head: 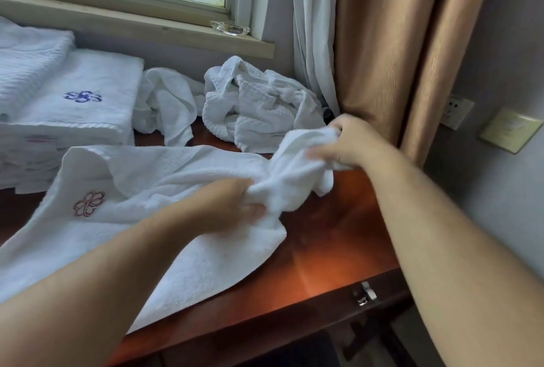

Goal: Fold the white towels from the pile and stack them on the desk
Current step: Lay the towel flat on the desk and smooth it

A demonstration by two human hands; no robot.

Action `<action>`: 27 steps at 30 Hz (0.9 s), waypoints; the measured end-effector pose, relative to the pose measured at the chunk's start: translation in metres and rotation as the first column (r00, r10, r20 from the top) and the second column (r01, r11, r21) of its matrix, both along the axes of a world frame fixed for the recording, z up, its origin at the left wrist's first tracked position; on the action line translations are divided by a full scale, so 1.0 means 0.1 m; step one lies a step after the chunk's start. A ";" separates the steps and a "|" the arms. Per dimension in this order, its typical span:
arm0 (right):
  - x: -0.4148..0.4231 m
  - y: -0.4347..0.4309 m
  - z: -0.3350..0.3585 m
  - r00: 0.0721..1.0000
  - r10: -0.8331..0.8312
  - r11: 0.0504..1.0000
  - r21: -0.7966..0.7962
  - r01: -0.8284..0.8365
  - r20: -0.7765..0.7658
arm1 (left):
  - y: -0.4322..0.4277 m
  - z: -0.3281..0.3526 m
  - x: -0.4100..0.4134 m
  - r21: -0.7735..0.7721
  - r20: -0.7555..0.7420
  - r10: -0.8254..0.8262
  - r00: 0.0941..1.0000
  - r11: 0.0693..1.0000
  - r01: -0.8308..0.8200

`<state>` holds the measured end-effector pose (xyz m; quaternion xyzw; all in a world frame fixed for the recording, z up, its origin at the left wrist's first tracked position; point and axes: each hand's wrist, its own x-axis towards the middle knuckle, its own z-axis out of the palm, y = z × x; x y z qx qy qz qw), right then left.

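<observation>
Towel (164, 178) bunched between both hands on the desk (323, 263): left hand (232, 204) fingers clenched on it, right hand (344, 143) pinching its end; pile (259, 107) beyond the fingers.

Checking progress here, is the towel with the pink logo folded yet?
Not yet. The pink-logo towel lies spread and rumpled across the desk, its right end bunched in the left hand and right hand.

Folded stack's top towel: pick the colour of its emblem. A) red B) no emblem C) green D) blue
D: the top towel of the folded stack at the left bears a blue emblem; the reddish emblem is on the towel that both hands are working.
</observation>
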<state>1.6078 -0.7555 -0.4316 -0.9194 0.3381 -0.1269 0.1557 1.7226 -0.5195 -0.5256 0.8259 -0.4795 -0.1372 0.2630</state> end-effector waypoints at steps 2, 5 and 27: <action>0.05 0.06 -0.16 0.895 -0.158 0.923 -0.261 0.284 0.417 | 0.06 -0.04 0.01 -0.097 -0.091 0.047 0.995 0.994 -0.056; 0.08 0.10 -0.49 0.794 -0.316 0.934 0.025 0.355 0.520 | 0.13 -0.13 0.01 -0.245 -0.205 0.107 0.973 0.957 -0.157; -0.05 -0.01 -0.33 0.510 -0.615 0.564 0.787 -0.249 0.602 | 0.21 -0.28 0.05 -0.264 0.047 0.102 0.994 0.961 -0.086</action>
